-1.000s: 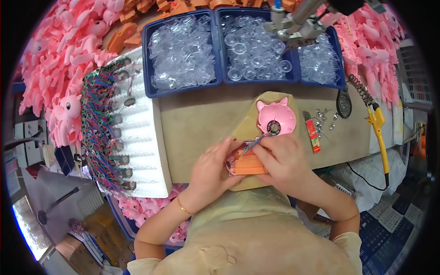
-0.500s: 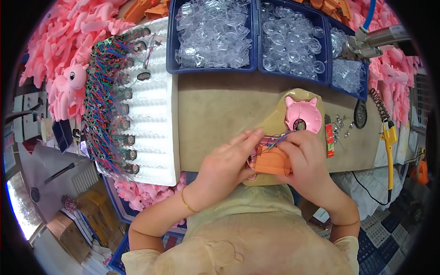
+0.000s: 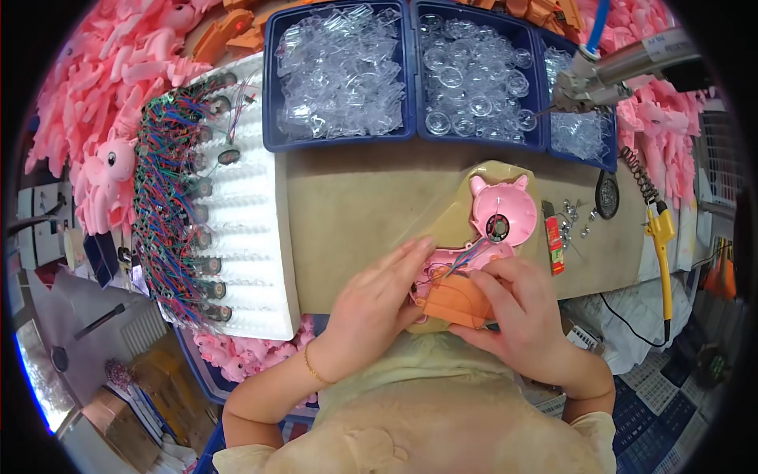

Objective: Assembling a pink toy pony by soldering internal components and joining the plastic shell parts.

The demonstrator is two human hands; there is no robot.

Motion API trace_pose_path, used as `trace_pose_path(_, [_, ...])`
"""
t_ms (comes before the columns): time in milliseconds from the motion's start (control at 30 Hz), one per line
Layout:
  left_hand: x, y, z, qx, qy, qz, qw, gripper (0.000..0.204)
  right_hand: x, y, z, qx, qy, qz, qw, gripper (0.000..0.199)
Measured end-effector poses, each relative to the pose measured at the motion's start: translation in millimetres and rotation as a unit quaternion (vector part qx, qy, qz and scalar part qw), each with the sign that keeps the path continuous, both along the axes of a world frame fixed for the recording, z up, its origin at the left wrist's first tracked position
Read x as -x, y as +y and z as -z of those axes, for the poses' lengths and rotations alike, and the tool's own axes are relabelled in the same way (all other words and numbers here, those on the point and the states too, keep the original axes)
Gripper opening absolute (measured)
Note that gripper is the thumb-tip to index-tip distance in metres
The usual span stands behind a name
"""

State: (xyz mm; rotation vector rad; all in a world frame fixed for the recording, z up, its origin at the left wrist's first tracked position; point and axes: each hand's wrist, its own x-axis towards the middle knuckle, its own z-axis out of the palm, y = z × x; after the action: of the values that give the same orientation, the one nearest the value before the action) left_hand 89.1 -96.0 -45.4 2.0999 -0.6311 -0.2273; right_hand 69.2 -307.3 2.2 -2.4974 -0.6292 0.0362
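A pink plastic toy shell half lies open side up on a tan mat in front of me, its rounded eared head (image 3: 515, 207) away from me. A round black speaker (image 3: 497, 227) sits in the lower part of the head, and thin coloured wires (image 3: 471, 259) run from it toward the body. Over the body part (image 3: 446, 259) rests an orange plastic housing (image 3: 458, 302). My left hand (image 3: 373, 294) steadies the shell's left side, fingers straight and together, thumb by the housing. Thumb and fingers of my right hand (image 3: 523, 306) grip the housing's right side.
Blue bins (image 3: 341, 142) of clear plastic parts stand at the back. A white foam tray (image 3: 264, 237) with wired speakers lies left. On the right are a red knife (image 3: 554, 243), small metal parts (image 3: 570, 217), a yellow-handled tool (image 3: 663, 253) and a metal machine arm (image 3: 632, 71). Pink toy parts (image 3: 110, 71) are heaped around.
The speaker now shows uncovered in the head, as my right hand has drawn back from it to the orange housing. The housing is tilted differently. The whole view has shifted slightly.
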Motion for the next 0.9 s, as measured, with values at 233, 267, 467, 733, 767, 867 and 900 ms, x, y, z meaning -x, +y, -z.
trace_pose_path(233, [2.7,2.7,2.6,-0.021,-0.005,0.001,1.000,0.083,-12.2,-19.3,-1.6,-0.060,0.069,-0.078,0.993,0.060])
trace_pose_path(267, [2.8,2.5,3.4,-0.020,-0.006,0.005,1.000,0.083,-7.6,-16.4,-2.1,-0.059,0.068,-0.074,0.993,0.060])
trace_pose_path(467, [2.8,1.9,0.7,-0.020,-0.006,0.000,1.000,0.084,4.5,-1.7,6.3,-0.012,-0.016,-0.022,1.000,0.055])
trace_pose_path(733, [-38.5,14.9,-34.7,0.011,0.138,0.048,0.989,0.058,2.4,-7.7,13.8,-0.035,-0.017,-0.047,0.998,0.055])
trace_pose_path(767, [-43.9,10.0,-38.2,0.000,0.104,0.033,0.994,0.052,3.1,-8.5,15.2,-0.033,-0.016,-0.049,0.998,0.055])
trace_pose_path(867, [-61.5,-29.8,-62.3,-0.032,0.085,0.046,0.995,0.048,2.8,-9.7,17.1,-0.031,-0.051,-0.052,0.997,0.054])
trace_pose_path(900, [-66.4,-39.7,-54.8,-0.057,0.032,0.069,0.995,0.038,1.4,-9.2,15.1,-0.046,0.014,-0.048,0.998,0.054])
